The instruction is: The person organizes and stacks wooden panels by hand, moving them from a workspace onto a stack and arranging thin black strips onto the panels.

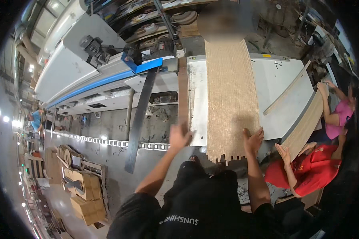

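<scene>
A wide bundle of long, thin tan wood-look strips (231, 87) lies across the white table (281, 87), its near ends uneven and jutting past the front edge. My right hand (253, 141) rests at the bundle's right side near those ends, thumb apart from the fingers. To the left of the bundle, my left hand (180, 136) is by the near end of a narrow brown strip (183, 91), slightly blurred, fingers apart and nothing held. Whether it touches the strip I cannot tell.
A dark long strip (137, 123) slants left of the table, beneath a blue guard (147, 65) on a long white machine (79, 44). Co-workers at right, one in a red shirt (307, 171), handle another tan bundle (307, 127). Cardboard boxes (85, 195) stand lower left.
</scene>
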`<state>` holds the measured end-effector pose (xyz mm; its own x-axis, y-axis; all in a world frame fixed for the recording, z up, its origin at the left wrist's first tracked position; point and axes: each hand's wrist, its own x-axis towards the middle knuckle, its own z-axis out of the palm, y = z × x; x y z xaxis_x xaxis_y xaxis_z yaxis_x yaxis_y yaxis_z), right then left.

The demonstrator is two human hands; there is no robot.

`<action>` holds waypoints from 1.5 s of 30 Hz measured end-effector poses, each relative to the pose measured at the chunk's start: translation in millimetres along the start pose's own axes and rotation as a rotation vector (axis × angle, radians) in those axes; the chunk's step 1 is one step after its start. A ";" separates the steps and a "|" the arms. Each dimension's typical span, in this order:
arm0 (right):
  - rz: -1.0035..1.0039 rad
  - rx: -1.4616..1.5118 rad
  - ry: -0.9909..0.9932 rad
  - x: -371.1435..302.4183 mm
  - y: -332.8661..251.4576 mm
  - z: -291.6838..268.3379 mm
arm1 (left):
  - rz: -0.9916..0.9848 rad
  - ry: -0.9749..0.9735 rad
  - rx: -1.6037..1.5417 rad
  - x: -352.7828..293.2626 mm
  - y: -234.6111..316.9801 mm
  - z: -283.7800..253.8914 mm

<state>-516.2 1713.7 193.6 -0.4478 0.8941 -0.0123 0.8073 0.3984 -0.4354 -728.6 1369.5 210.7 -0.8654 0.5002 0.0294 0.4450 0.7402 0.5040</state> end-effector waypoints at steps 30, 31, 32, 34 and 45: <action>0.011 0.287 0.433 -130.0 26.5 -70.6 | -0.321 0.138 -0.190 137.9 -86.9 -0.4; 0.008 0.299 0.423 -108.1 24.8 -71.5 | -0.319 0.151 -0.196 141.9 -63.6 7.7; 0.011 0.303 0.415 -84.4 27.3 -73.0 | -0.275 0.207 -0.216 140.3 -21.5 18.1; -0.017 0.359 0.401 -25.3 17.3 -75.0 | -0.324 0.138 -0.101 147.4 3.4 38.0; 0.533 0.336 -0.091 306.5 0.4 -29.2 | -0.190 0.219 -0.211 116.7 91.0 74.6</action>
<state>-641.9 1993.9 216.0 -0.0603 0.9249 -0.3753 0.7703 -0.1960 -0.6068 -771.9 1528.8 195.6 -0.9670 0.2381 0.0908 0.2343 0.6904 0.6844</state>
